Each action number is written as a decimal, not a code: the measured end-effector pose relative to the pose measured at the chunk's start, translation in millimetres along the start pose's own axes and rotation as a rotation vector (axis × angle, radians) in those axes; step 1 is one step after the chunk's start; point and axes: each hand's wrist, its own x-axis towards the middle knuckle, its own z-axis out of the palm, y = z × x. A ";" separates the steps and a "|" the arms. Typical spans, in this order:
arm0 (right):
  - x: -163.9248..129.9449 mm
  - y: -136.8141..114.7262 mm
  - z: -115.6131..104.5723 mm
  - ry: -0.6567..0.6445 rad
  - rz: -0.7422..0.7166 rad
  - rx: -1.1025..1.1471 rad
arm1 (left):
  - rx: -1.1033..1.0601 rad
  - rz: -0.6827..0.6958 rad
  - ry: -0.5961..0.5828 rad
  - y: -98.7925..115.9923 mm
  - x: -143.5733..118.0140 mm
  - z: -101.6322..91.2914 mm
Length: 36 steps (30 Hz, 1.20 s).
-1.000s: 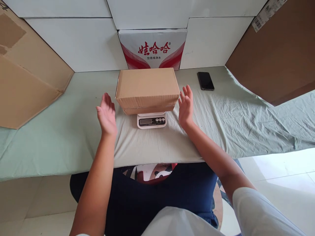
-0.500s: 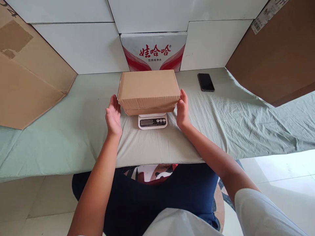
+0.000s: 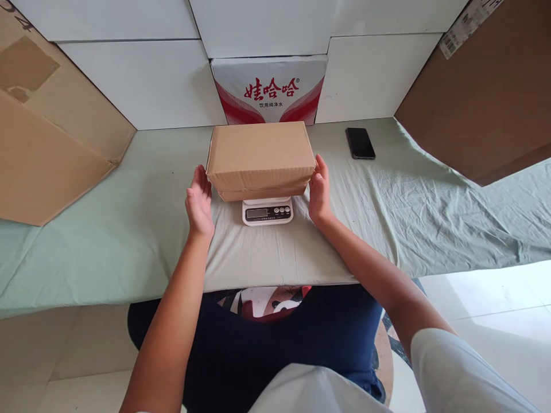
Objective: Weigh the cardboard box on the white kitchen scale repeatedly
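A closed brown cardboard box (image 3: 262, 149) rests on a small white kitchen scale (image 3: 267, 219). The scale's front shows below the box, with a dark display and several round buttons; no reading can be made out. At the box's left side is my left hand (image 3: 200, 203), fingers stretched and palm turned inward. My right hand (image 3: 319, 192) lies along the right side, its fingers extended by the front corner. Both hands are at the box's edges; how firmly they touch it I cannot tell.
A black phone (image 3: 360, 143) lies on the green cloth (image 3: 150, 229) to the right. Behind the box stands a printed white-and-red carton (image 3: 270, 86) between white panels (image 3: 138, 83). Large brown cardboard sheets flank the table at left (image 3: 64, 143) and right (image 3: 482, 109).
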 end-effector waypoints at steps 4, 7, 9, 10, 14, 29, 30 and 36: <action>-0.4 -1.0 1.0 0.010 -0.009 0.059 | 0.029 0.031 -0.016 -9.7 3.6 -5.7; -0.9 -2.6 2.8 0.025 0.002 0.103 | -0.020 0.040 -0.010 -14.8 5.1 -7.6; -1.1 -3.2 3.7 0.034 0.005 0.116 | -0.031 0.038 -0.016 -16.4 5.4 -7.9; -1.2 -3.5 4.1 0.037 0.004 0.118 | -0.031 0.038 -0.021 -16.8 5.5 -7.8; -1.6 -4.5 4.3 0.039 0.005 0.120 | -0.042 0.045 -0.036 -17.7 5.9 -8.0; 2.1 1.0 -0.1 -0.018 -0.018 0.074 | -0.054 0.053 -0.048 -22.6 10.1 -15.7; 2.2 1.0 -0.2 -0.017 -0.017 0.075 | -0.053 0.057 -0.053 -22.8 10.1 -16.2; 2.5 0.2 0.4 -0.016 0.011 0.088 | -0.045 0.052 -0.075 -22.6 9.5 -17.0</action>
